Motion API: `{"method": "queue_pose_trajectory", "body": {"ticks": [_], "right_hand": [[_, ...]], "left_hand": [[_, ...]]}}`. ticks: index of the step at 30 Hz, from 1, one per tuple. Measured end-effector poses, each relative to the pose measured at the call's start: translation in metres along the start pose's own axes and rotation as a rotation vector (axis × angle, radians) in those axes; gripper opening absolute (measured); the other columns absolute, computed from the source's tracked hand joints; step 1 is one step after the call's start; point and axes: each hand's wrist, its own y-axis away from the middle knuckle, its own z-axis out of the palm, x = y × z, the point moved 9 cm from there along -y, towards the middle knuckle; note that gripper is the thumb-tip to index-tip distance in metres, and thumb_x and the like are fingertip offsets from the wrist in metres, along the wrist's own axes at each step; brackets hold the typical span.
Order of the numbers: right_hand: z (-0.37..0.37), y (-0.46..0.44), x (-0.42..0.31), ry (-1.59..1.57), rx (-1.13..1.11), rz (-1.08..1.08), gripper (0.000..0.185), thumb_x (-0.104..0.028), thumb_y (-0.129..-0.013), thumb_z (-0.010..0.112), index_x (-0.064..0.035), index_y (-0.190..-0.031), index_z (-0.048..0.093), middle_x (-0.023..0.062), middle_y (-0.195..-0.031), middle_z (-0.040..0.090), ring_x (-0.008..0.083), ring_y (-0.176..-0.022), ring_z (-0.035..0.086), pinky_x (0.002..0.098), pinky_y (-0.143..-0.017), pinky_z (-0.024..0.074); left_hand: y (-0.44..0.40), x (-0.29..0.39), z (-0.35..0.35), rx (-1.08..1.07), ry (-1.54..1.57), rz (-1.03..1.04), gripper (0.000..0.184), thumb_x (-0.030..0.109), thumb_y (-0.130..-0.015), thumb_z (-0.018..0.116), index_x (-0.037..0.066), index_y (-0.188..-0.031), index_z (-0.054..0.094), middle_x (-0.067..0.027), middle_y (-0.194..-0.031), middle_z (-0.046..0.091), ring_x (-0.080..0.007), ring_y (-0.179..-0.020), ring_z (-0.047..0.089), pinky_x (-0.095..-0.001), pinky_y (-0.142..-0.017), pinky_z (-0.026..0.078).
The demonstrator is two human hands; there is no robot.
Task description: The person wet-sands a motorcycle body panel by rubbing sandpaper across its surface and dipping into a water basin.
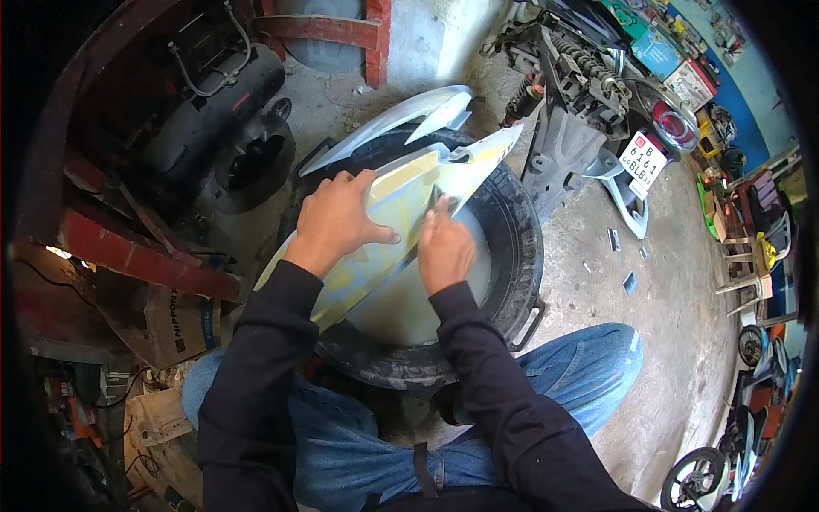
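Observation:
A long panel (401, 200), patchy yellow, white and grey, lies slantwise over a round black tub (516, 239) holding cloudy water (397, 307). My left hand (337, 218) rests on the panel's upper left part, thumb stretched out and the other fingers bent over its edge, holding it. My right hand (446, 247) is closed, its fingertips pressed on the panel near the right edge around a small dark piece (438, 196) too small to name. Behind the panel, a second pale curved panel (392, 124) lies across the tub's far rim.
Motorcycle parts with a shock absorber (580, 64) and a number plate (641, 165) stand at the upper right. A black cylindrical tank (213, 111) and a red frame (136, 247) are on the left. Small blue scraps (630, 283) lie on the floor, right of the tub.

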Motion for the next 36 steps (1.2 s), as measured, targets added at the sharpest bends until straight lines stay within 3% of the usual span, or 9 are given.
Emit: {"method": "queue_pose_trajectory", "body": {"ticks": [4,8,13,19,24,27,30,33,36], "right_hand": [[-0.001,0.058,-0.027,-0.153,0.068,-0.242,0.046,-0.013,-0.095,0.065,0.0039,-0.138,0.061,0.0224,-0.068,0.064,0.0383,-0.062,0.064,0.0504,-0.058,0.0485],[0.012,-0.006,-0.002,-0.064,0.024,-0.111,0.050,-0.012,-0.091,0.069,0.0069,-0.136,0.058,0.0195,-0.072,0.065,0.0375,-0.068,0.066,0.0474,-0.061,0.0512],[-0.002,0.044,-0.029,-0.156,0.029,-0.262,0.041,-0.010,-0.095,0.061,0.0067,-0.133,0.061,0.0219,-0.064,0.062,0.0398,-0.057,0.063,0.0510,-0.055,0.0478],[0.014,0.016,-0.010,-0.002,-0.029,-0.077,0.039,-0.009,-0.096,0.060,0.0040,-0.133,0.062,0.0215,-0.065,0.063,0.0395,-0.058,0.065,0.0497,-0.054,0.0493],[0.010,-0.005,-0.005,-0.093,-0.059,-0.064,0.039,-0.012,-0.099,0.059,0.0034,-0.134,0.061,0.0234,-0.065,0.063,0.0425,-0.058,0.064,0.0532,-0.055,0.0486],[0.009,0.012,-0.011,-0.076,-0.094,0.026,0.038,-0.013,-0.100,0.059,0.0041,-0.134,0.061,0.0259,-0.069,0.065,0.0428,-0.060,0.066,0.0532,-0.057,0.0501],[0.010,0.058,-0.019,-0.197,-0.055,-0.117,0.041,-0.015,-0.100,0.058,0.0056,-0.136,0.061,0.0266,-0.070,0.066,0.0429,-0.061,0.067,0.0522,-0.058,0.0509],[0.013,-0.011,0.000,-0.097,-0.055,-0.025,0.053,-0.018,-0.098,0.062,0.0064,-0.144,0.054,0.0237,-0.066,0.065,0.0409,-0.060,0.067,0.0513,-0.058,0.0513],[0.010,0.039,-0.017,-0.090,-0.074,-0.004,0.052,-0.017,-0.098,0.061,0.0056,-0.144,0.054,0.0228,-0.065,0.065,0.0406,-0.060,0.067,0.0507,-0.058,0.0513]], "left_hand": [[-0.005,-0.002,-0.002,-0.019,0.016,-0.004,0.089,0.049,-0.058,0.094,0.010,-0.132,0.062,-0.0199,-0.114,0.067,-0.0410,-0.109,0.065,-0.0507,-0.090,0.055],[-0.004,-0.007,0.002,-0.044,0.021,-0.011,0.086,0.050,-0.059,0.094,0.009,-0.128,0.063,-0.0211,-0.112,0.067,-0.0417,-0.107,0.067,-0.0514,-0.091,0.054],[-0.006,-0.006,-0.003,-0.006,0.062,0.013,0.081,0.051,-0.061,0.093,0.008,-0.124,0.064,-0.0222,-0.110,0.068,-0.0425,-0.105,0.067,-0.0512,-0.090,0.054],[-0.008,-0.012,0.003,0.032,0.078,0.049,0.081,0.056,-0.063,0.091,0.007,-0.121,0.065,-0.0233,-0.105,0.069,-0.0429,-0.104,0.067,-0.0518,-0.090,0.053],[-0.009,-0.011,0.004,0.022,0.043,0.047,0.065,0.063,-0.088,0.070,0.005,-0.115,0.066,-0.0266,-0.104,0.069,-0.0454,-0.103,0.066,-0.0534,-0.087,0.052],[-0.011,-0.014,0.009,-0.067,0.073,-0.009,0.063,0.062,-0.091,0.066,0.009,-0.125,0.065,-0.0256,-0.113,0.069,-0.0466,-0.109,0.064,-0.0547,-0.093,0.051],[-0.011,-0.011,0.002,-0.004,0.084,0.010,0.060,0.061,-0.095,0.063,0.008,-0.121,0.066,-0.0262,-0.108,0.069,-0.0471,-0.106,0.065,-0.0557,-0.090,0.051],[-0.010,-0.013,0.008,-0.060,0.078,-0.009,0.060,0.062,-0.095,0.061,0.008,-0.121,0.066,-0.0265,-0.104,0.070,-0.0473,-0.103,0.066,-0.0571,-0.088,0.051],[-0.009,-0.011,0.005,-0.011,0.074,0.005,0.061,0.063,-0.096,0.059,0.007,-0.119,0.067,-0.0261,-0.102,0.071,-0.0475,-0.102,0.067,-0.0570,-0.087,0.051]]}}
